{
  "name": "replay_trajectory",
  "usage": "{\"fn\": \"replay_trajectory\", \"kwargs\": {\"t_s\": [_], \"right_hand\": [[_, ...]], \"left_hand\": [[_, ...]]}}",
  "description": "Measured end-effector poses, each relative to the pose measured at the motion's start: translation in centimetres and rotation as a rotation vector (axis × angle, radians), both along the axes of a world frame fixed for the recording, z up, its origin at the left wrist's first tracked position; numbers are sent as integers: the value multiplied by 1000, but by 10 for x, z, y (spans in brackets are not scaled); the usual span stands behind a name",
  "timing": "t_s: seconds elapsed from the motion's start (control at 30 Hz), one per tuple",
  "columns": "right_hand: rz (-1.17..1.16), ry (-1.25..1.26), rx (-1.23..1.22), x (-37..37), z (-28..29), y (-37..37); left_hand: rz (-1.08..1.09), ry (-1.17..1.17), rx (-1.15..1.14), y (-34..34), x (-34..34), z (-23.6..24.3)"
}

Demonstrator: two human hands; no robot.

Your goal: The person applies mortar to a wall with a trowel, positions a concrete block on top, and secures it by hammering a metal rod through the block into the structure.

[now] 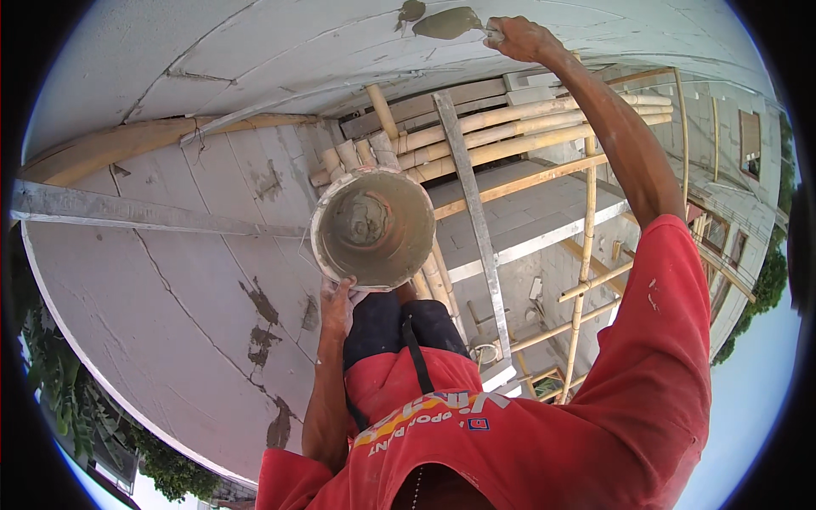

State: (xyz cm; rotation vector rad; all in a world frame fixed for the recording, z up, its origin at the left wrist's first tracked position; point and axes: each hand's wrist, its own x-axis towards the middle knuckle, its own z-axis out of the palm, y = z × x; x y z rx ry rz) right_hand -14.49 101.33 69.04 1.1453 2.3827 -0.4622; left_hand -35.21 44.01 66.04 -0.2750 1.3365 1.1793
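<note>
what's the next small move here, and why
Probably smooth the trowel across the grey patch on the wall: the right hand holds its blade right beside that raised-looking smear, while the left hand supports the bucket, which contains more grey mix.

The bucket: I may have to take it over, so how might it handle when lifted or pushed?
The bucket is probably stiff, as its mouth looks evenly round. It may feel bottom-heavy, though lighter than when full, since the grey mortar sits deep inside. It could tip if nudged on the far side, as the left hand holds its near edge.
</note>
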Motion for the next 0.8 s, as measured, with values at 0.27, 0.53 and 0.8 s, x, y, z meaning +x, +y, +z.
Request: {"fn": "replay_trajectory", "kwargs": {"t_s": [0.27, 0.53, 0.8], "right_hand": [[-54, 368, 162, 30, 10, -3], [7, 116, -46, 30, -15, -27], [-153, 12, -89, -36, -126, 16]], "left_hand": [[-11, -12, -9, -5, 8, 3], [37, -19, -18, -21, 16, -4], [66, -16, -80, -25, 19, -6]]}}
